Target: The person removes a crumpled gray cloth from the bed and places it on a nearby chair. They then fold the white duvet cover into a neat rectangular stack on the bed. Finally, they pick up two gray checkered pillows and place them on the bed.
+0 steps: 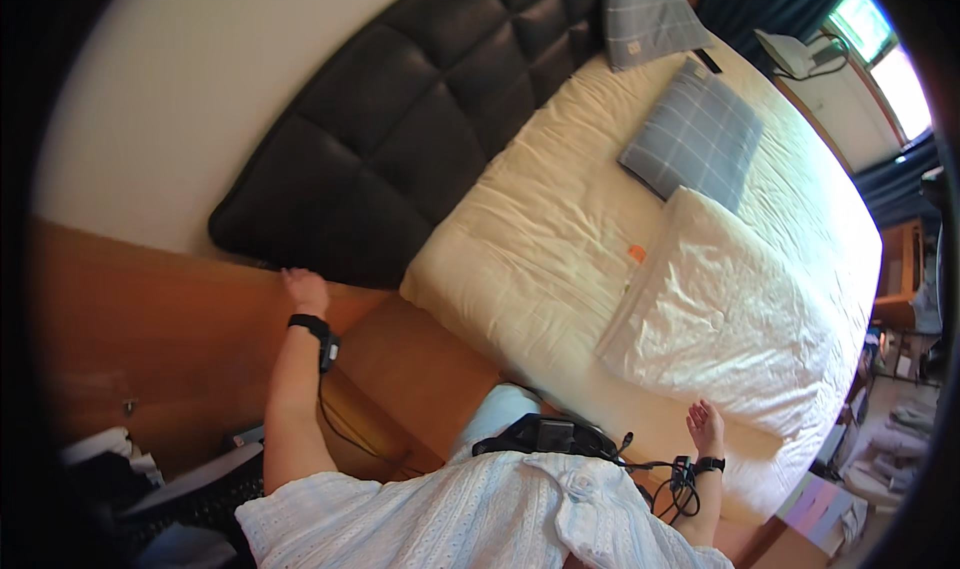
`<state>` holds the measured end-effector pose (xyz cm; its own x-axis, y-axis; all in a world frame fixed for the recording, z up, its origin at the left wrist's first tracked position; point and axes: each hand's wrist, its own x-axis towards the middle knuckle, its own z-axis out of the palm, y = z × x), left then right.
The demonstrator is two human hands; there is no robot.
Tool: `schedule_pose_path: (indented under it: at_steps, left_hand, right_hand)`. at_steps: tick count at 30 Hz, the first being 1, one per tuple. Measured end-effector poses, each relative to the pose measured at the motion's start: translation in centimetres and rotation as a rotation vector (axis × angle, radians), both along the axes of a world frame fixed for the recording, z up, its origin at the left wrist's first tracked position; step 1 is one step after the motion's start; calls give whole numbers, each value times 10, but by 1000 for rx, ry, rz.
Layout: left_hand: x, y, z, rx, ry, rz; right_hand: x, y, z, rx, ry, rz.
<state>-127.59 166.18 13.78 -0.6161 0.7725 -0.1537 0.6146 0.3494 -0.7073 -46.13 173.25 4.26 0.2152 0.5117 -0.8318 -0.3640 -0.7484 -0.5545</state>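
Observation:
My left hand (pixel 306 291) is stretched out to the left, next to the lower edge of a dark padded headboard (pixel 365 154) and over a brown wooden surface. Its fingers are mostly turned from view, so I cannot tell their grip or whether they touch the headboard. On the right, my right hand (pixel 705 426) is raised by the near side of the bed, with loosely curled fingers apart and nothing in them. Near it on the cream bed sheet (pixel 540 239) lies a folded, pale, shiny quilt (pixel 725 304).
A blue-grey checked pillow (pixel 695 134) lies beyond the quilt, and another checked pillow (pixel 650 19) leans at the headboard's far end. A small orange patch (pixel 636 254) shows beside the quilt. A white lamp (pixel 790 54) stands near the window. Cables (pixel 680 487) hang by my right wrist.

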Motion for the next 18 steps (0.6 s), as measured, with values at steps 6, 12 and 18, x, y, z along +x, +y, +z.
schedule_pose_path:
  at_steps: [6,12,18]
  left_hand:
    - [-19,-26,-28,94,47,-42]
    - [87,-87,-26,90,163,-126]
    - [188,-161,-22,29,-39,-71]
  right_hand:
    - [5,7,6,30,-39,15]
    - [-7,61,-35,64,57,263]
    - [-62,154,-70,92,94,670]
